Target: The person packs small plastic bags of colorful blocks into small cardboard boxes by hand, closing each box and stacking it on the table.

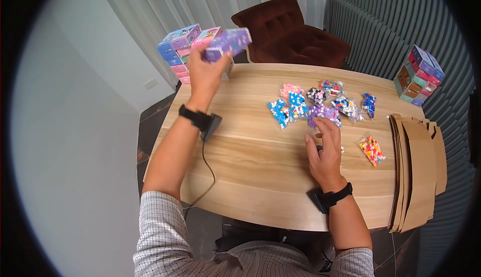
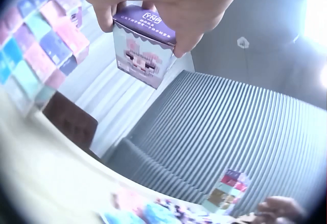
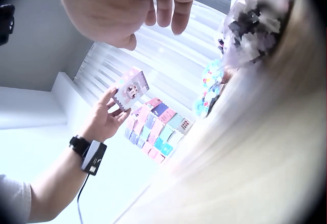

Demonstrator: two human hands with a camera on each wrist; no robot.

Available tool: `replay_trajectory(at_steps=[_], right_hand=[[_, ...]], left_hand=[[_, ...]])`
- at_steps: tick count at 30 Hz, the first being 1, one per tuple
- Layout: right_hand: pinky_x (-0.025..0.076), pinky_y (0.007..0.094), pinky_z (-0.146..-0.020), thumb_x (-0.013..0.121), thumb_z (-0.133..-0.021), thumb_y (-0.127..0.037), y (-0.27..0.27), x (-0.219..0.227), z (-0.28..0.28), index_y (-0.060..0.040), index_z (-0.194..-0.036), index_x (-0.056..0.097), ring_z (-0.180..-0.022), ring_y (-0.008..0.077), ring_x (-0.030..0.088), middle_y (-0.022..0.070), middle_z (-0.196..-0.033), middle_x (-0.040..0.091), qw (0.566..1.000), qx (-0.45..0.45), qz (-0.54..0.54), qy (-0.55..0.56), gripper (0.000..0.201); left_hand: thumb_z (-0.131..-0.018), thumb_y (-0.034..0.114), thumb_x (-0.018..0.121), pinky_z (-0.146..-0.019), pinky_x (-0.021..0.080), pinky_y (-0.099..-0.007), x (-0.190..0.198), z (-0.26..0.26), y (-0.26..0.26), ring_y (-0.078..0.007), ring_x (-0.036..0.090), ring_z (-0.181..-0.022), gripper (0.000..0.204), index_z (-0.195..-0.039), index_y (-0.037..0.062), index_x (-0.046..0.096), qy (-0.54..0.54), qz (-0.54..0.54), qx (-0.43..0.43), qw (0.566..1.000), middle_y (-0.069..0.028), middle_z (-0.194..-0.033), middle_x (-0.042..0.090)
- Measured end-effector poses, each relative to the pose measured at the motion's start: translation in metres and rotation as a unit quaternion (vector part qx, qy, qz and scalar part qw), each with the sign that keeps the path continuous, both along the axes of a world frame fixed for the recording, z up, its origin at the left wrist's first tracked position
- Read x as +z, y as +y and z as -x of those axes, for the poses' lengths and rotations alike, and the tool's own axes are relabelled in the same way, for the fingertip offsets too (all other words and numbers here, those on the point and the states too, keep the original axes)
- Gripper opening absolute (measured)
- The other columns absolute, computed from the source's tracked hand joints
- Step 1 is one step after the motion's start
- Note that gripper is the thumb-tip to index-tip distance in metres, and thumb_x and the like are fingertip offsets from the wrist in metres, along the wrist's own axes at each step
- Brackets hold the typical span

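My left hand [image 1: 204, 76] grips a small purple box [image 1: 228, 45] in the air, in front of the stacked boxes [image 1: 180, 44] at the table's back left. In the left wrist view the fingers pinch the purple box [image 2: 143, 50] at its lettered top end, and a pixel-style figure shows on its front. My right hand [image 1: 326, 156] is over the middle of the table, fingers relaxed, beside a bag of purple pieces [image 1: 324, 114]. In the right wrist view nothing shows in the right hand's [image 3: 138, 9] fingers.
Several bags of coloured pieces [image 1: 298, 105] lie around the table's back middle, with a red and yellow bag [image 1: 372, 150] farther right. Flattened cardboard [image 1: 418, 171] lies along the right edge. Another box stack [image 1: 418, 76] stands at the back right. A brown chair [image 1: 285, 36] is behind the table.
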State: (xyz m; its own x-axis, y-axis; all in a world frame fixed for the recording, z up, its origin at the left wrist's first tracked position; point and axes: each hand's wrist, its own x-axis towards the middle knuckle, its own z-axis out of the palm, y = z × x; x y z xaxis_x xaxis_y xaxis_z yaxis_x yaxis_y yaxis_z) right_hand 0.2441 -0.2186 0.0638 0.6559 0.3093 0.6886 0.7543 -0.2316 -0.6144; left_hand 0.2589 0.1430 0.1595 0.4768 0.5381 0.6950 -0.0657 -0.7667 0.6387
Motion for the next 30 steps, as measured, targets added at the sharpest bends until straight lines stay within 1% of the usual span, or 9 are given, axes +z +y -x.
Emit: replay_trajectory(at_steps=[3,4,7,8,11,14,23,29,30], right_hand=[[0.05,0.0448,-0.102,0.074,-0.088,0.004,0.0,0.0,0.0,0.0013,-0.134,0.063,-0.119,0.0392,0.06,0.0221,-0.13,0.061,1.0,0.0,0.005,0.006,0.047],[0.05,0.0449,-0.101,0.074,-0.088,0.004,0.0,0.0,0.0,0.0014,-0.133,0.063,-0.118,0.0393,0.06,0.0221,-0.129,0.061,1.0,0.002,0.008,0.008,0.047],[0.05,0.0449,-0.101,0.073,-0.088,0.004,0.0,0.001,-0.001,0.0017,-0.131,0.064,-0.118,0.0395,0.06,0.0224,-0.129,0.061,1.0,0.0,0.014,0.011,0.044],[0.05,0.0449,-0.1,0.073,-0.088,0.004,0.0,0.001,-0.002,0.0018,-0.13,0.064,-0.117,0.0395,0.06,0.0224,-0.129,0.061,1.0,-0.002,0.016,0.011,0.044],[0.051,0.0449,-0.099,0.073,-0.088,0.005,0.0,-0.003,-0.004,0.0014,-0.129,0.065,-0.116,0.0398,0.061,0.0225,-0.128,0.061,1.0,-0.009,0.026,0.011,0.042],[0.052,0.0448,-0.098,0.073,-0.087,0.005,0.0,-0.001,-0.003,0.001,-0.127,0.065,-0.116,0.0396,0.061,0.0223,-0.128,0.061,0.999,-0.008,0.034,0.022,0.041],[0.052,0.0447,-0.097,0.072,-0.087,0.005,0.001,-0.004,-0.002,0.0004,-0.126,0.066,-0.116,0.0397,0.062,0.0222,-0.128,0.061,0.998,-0.005,0.053,0.025,0.04],[0.053,0.0444,-0.097,0.073,-0.087,0.004,0.002,-0.004,-0.002,0.0004,-0.123,0.068,-0.116,0.0392,0.062,0.0217,-0.126,0.063,0.999,-0.006,0.042,0.018,0.037],[0.053,0.0445,-0.097,0.073,-0.087,0.004,0.002,-0.004,-0.003,0.0004,-0.123,0.068,-0.116,0.0393,0.062,0.0218,-0.126,0.063,0.999,-0.001,0.036,0.005,0.037]], left_hand=[[-0.082,0.046,0.089,-0.108,0.046,-0.0413,0.029,-0.022,0.011,-0.0332,0.057,-0.123,0.077,-0.132,-0.0061,0.061,0.001,-0.094,0.135,0.986,-0.0233,-0.129,0.06],[-0.079,0.048,0.09,-0.11,0.044,-0.0456,0.032,-0.032,0.019,-0.0398,0.053,-0.128,0.083,-0.135,-0.0053,0.061,-0.01,-0.086,0.126,0.988,-0.0278,-0.133,0.057],[-0.079,0.05,0.089,-0.111,0.042,-0.0465,0.032,-0.054,0.035,-0.04,0.053,-0.129,0.082,-0.135,-0.0031,0.061,0.005,-0.081,0.185,0.979,-0.0267,-0.133,0.057],[-0.078,0.052,0.089,-0.111,0.042,-0.0483,0.031,-0.061,0.04,-0.0408,0.053,-0.13,0.081,-0.134,-0.0013,0.063,0.009,-0.084,0.213,0.973,-0.025,-0.132,0.06],[-0.076,0.053,0.089,-0.11,0.043,-0.049,0.023,-0.076,0.058,-0.0407,0.054,-0.13,0.08,-0.132,0.001,0.066,0.032,-0.142,0.278,0.95,-0.0221,-0.131,0.064],[-0.075,0.055,0.089,-0.111,0.042,-0.0504,0.015,-0.084,0.066,-0.041,0.054,-0.128,0.079,-0.131,0.0042,0.067,0.066,-0.144,0.332,0.93,-0.0192,-0.129,0.067],[-0.078,0.056,0.086,-0.111,0.039,-0.056,0.003,-0.088,0.086,-0.0418,0.05,-0.132,0.077,-0.133,0.0064,0.067,0.077,-0.165,0.344,0.921,-0.0202,-0.136,0.062],[-0.076,0.062,0.086,-0.111,0.039,-0.0552,-0.003,-0.088,0.098,-0.0435,0.052,-0.129,0.083,-0.132,0.0044,0.066,0.047,-0.209,0.366,0.906,-0.0232,-0.132,0.062],[-0.076,0.063,0.086,-0.109,0.04,-0.0554,-0.004,-0.086,0.101,-0.0436,0.053,-0.129,0.085,-0.131,0.0016,0.066,0.034,-0.251,0.361,0.897,-0.0247,-0.13,0.063]])
